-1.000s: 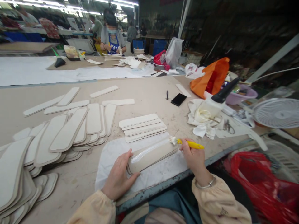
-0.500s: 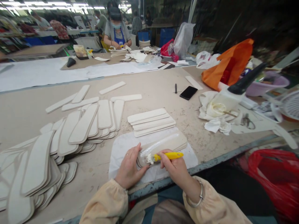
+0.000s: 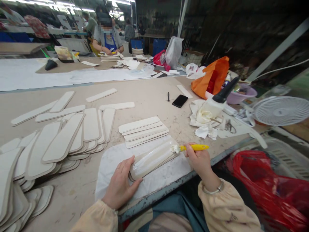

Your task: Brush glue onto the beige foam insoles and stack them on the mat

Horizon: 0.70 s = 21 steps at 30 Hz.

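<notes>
My right hand is closed around the yellow handle of a brush. White bristles, loaded with pale glue, touch the right end of a long rounded off-white panel. A wet, glossy coat covers much of that panel, and more panels lie beneath it. At its left end my left hand rests with thumb and fingers apart, against the edge. Under the stack spreads a white sheet. Just behind lies a neat pile of similar panels.
Many loose panels heap at left. A phone, a glue container with a black part, scissors, an orange bag and a white fan stand right. A person works across the table.
The brush in my right hand has swept from the panel's left end to its right end, leaving a glossy coat. My left hand stays at the left end. The view has turned rightward.
</notes>
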### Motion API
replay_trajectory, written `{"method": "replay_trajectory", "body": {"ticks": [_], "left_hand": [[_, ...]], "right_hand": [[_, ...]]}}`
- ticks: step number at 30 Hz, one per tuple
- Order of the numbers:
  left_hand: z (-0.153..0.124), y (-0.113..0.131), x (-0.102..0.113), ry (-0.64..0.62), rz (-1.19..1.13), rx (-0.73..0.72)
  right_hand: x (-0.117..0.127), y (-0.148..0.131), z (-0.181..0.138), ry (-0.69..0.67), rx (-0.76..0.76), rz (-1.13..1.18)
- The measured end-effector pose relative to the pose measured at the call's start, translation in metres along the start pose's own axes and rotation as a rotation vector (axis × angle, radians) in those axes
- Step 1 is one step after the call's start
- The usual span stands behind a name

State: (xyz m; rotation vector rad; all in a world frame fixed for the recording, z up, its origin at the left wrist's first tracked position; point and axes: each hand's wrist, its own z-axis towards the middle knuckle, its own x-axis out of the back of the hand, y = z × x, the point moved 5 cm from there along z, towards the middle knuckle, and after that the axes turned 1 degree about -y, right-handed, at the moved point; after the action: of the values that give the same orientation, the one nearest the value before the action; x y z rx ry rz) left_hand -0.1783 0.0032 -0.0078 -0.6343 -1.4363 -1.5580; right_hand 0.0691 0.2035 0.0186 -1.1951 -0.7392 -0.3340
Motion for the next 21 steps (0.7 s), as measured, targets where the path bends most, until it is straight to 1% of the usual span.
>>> {"method": "replay_trajectory", "body": {"ticks": [3,6,8,10,13,15,16,18,19,21], "left_hand": [[0.001,0.000,0.000,0.012,0.012,0.001],[0.001,0.000,0.000,0.020,0.025,-0.003],[0.001,-0.001,0.000,0.017,0.032,-0.006],[0.001,-0.001,-0.001,0.015,0.036,-0.009],[0.000,-0.004,-0.002,0.013,0.032,-0.005],[0.000,-0.005,-0.004,0.008,0.019,0.003],[0.000,-0.006,-0.004,0.006,0.010,0.006],[-0.001,-0.006,-0.004,0.010,-0.009,0.010],[-0.001,-0.005,-0.004,0.015,-0.019,0.010],[-0.002,-0.003,-0.003,0.019,-0.036,0.013]], "right_hand": [[0.004,0.001,-0.002,0.099,0.087,-0.050],[0.004,-0.009,-0.012,0.195,0.271,-0.065],[-0.001,-0.019,-0.020,0.202,0.406,-0.081],[-0.010,-0.030,-0.028,0.150,0.500,-0.152],[-0.030,-0.049,-0.042,-0.025,0.561,-0.283],[-0.042,-0.066,-0.057,-0.139,0.627,-0.270],[-0.048,-0.076,-0.065,-0.193,0.660,-0.214],[-0.056,-0.094,-0.079,-0.270,0.682,-0.004],[-0.058,-0.100,-0.083,-0.294,0.650,0.127],[-0.064,-0.104,-0.084,-0.317,0.495,0.372]]}}
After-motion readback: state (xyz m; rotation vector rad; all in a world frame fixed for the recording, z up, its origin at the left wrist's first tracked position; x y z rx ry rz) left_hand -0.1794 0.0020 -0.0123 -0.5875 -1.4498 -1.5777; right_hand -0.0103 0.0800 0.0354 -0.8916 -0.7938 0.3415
